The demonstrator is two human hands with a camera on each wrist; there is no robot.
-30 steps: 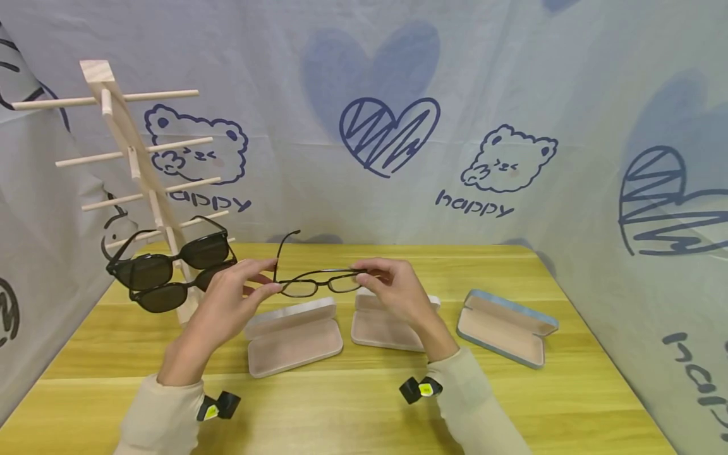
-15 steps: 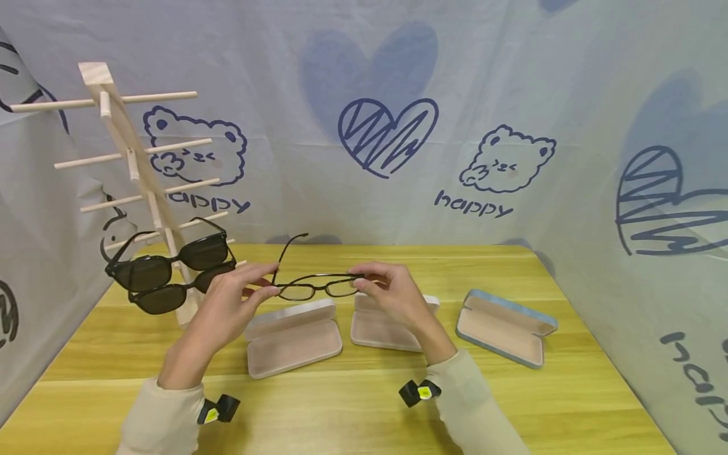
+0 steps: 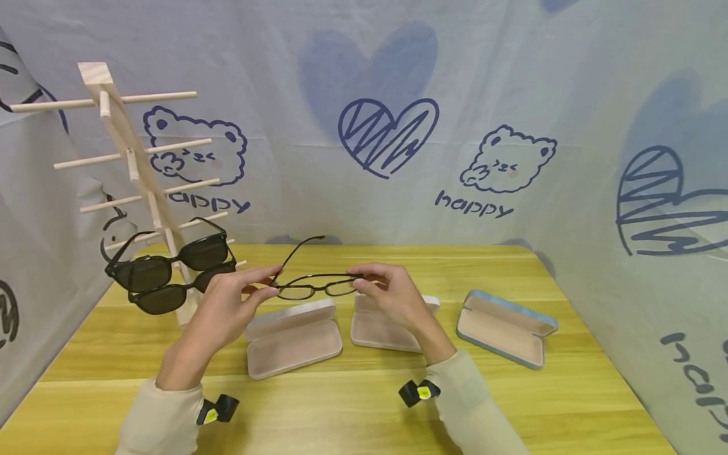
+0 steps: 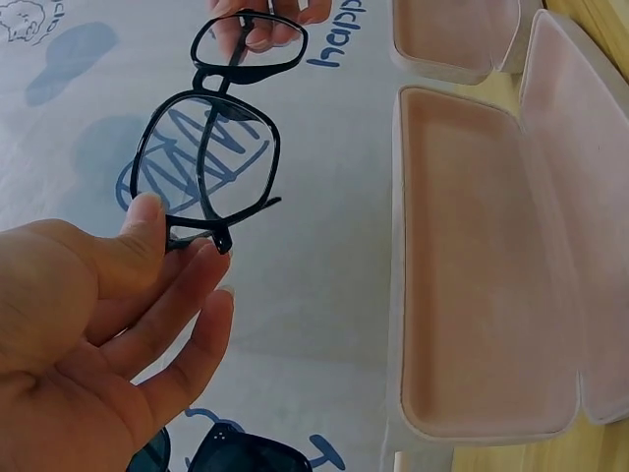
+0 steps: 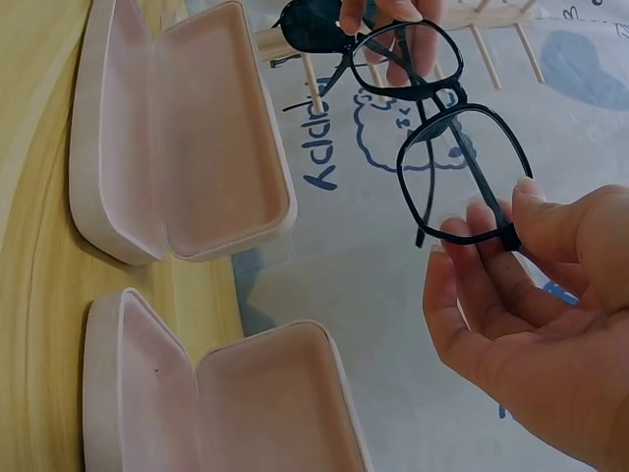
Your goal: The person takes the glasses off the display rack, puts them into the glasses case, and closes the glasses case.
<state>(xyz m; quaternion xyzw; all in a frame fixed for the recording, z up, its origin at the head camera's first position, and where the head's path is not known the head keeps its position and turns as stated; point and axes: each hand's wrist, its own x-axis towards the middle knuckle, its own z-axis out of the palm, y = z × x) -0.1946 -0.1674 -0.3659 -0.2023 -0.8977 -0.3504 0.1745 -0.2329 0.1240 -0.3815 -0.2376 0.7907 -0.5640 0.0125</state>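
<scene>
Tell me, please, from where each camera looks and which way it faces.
Head: on the head, facing forward and down at the table; left hand, right hand, sleeves show.
Left wrist: worn there, facing the clear glasses; left hand close, right fingers beyond.
Right wrist: worn there, facing the glasses; right hand close, left fingers beyond.
Both wrist views share the glasses and open cases.

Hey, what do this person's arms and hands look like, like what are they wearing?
Both arms wear long, plain cream sleeves ending near the wrists. The left hand and right hand show no gloves or rings. Near each cuff sits a small, blocky black device with a bright yellow patch. No cables show.
</scene>
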